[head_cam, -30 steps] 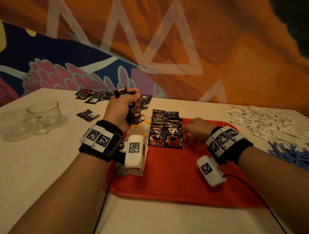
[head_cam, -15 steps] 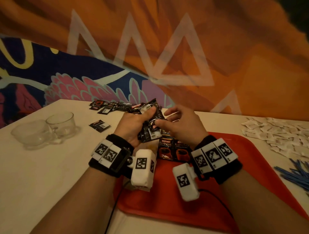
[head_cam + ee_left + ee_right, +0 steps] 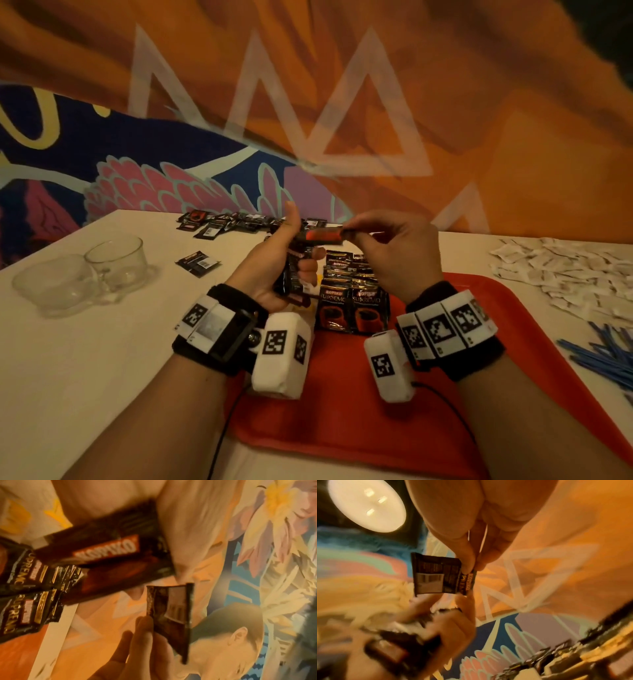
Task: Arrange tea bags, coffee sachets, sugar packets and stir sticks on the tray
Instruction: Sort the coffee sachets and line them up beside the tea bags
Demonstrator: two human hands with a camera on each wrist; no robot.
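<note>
A white table (image 3: 85,359) stands against a painted mural wall (image 3: 445,102). The red tray (image 3: 342,428) holds coffee sachets (image 3: 352,308). Left hand (image 3: 270,270) grips a sachet stack (image 3: 294,277); right hand (image 3: 397,253) pinches one sachet (image 3: 322,236) above.

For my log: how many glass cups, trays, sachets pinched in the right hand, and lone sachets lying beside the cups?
Glass cups: 2
Red tray: 1
Coffee sachet pinched by the right hand: 1
Lone sachet beside the cups: 1
Total: 5
</note>
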